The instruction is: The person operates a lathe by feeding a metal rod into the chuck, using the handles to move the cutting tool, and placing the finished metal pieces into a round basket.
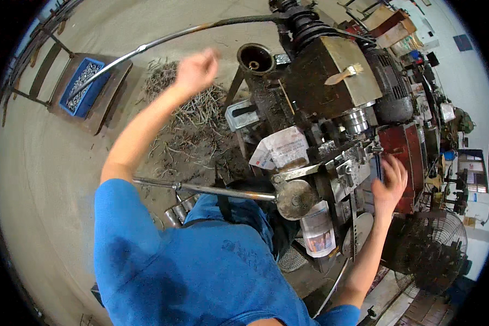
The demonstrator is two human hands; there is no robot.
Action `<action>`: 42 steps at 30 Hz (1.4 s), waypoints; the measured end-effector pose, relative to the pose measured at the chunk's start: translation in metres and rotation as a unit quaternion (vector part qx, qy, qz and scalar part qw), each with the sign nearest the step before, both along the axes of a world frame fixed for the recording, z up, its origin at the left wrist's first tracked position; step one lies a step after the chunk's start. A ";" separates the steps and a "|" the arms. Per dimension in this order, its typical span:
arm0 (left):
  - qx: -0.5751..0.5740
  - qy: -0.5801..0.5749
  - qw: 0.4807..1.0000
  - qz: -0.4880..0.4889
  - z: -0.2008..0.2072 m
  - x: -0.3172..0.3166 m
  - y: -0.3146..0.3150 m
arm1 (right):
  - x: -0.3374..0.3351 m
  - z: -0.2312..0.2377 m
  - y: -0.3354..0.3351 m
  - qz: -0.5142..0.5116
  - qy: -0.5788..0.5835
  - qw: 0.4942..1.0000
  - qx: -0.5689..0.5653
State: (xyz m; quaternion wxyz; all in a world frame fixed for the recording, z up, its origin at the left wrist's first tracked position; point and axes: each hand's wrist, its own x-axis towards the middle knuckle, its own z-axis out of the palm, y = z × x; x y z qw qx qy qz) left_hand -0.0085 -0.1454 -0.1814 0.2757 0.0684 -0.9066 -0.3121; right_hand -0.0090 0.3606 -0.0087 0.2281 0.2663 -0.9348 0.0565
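My left hand (197,71) is raised over a heap of metal shavings (201,108), left of a greasy lathe-like machine (304,81). Motion blurs its fingers, so I cannot make out whether it holds anything. Beside the machine's metal slide and tool block (350,173), my right hand (390,182) has its fingers apart and bent, with nothing visible in them. A shiny round chuck (356,120) sits just beyond that block. Closer to my body, a steel bar (228,191) runs left from a round metal piece (295,199).
A long rod (163,41) stretches from the machine to a blue bin (84,87) of small metal parts on a cart (111,92). A brush (344,75) lies on the machine's housing. Stained papers (282,149) lie near the slide; a caged fan (432,244) stands at right.
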 end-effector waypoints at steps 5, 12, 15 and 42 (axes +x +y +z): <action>-0.098 -0.394 0.906 -0.115 -0.104 -0.004 0.087 | 0.084 -0.016 0.102 -0.114 -0.038 0.992 -0.047; -0.267 -0.281 0.920 -0.060 -0.100 -0.078 0.048 | 0.232 -0.072 0.193 -0.359 -0.104 0.907 -0.193; -0.229 -0.315 0.913 -0.124 -0.082 -0.090 0.059 | 0.282 -0.104 0.228 -0.466 -0.132 0.830 -0.276; -0.134 -0.372 0.905 -0.157 -0.102 0.031 -0.009 | 0.422 -0.178 0.114 -0.672 -0.190 0.690 -0.192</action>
